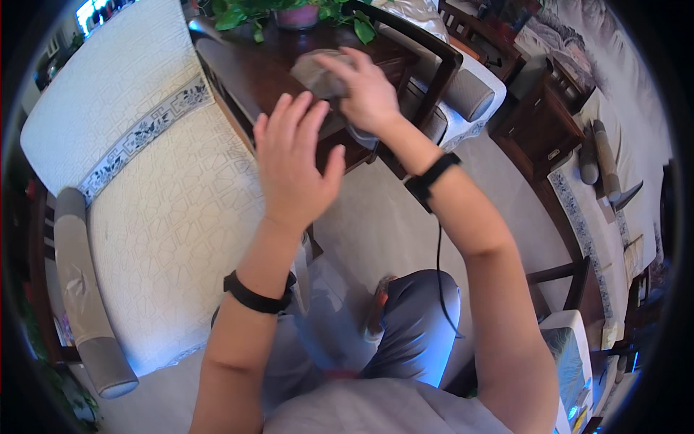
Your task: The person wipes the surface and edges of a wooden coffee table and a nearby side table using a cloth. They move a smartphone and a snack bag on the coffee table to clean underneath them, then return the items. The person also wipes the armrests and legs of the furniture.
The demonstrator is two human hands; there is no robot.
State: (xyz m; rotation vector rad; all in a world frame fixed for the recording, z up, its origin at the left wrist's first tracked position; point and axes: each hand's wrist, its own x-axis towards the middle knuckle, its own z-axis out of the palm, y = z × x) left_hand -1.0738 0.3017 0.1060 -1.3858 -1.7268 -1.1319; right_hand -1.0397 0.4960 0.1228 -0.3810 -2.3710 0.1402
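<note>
My left hand (298,163) is held up with its fingers apart and nothing in it, in front of a dark wooden side table (271,70). Over the table's right part is my right hand (368,92), its index finger extended, beside and partly over a crumpled grey-beige cloth (317,70). Whether my right fingers grip the cloth cannot be told. A black band circles each wrist, and a black cable hangs from the right one.
A cream quilted sofa seat (173,233) with a roll bolster (81,293) lies left. A potted green plant (298,16) stands at the table's back. A dark wooden armrest (434,92) rises right of it, and a wooden cabinet (542,130) stands farther right.
</note>
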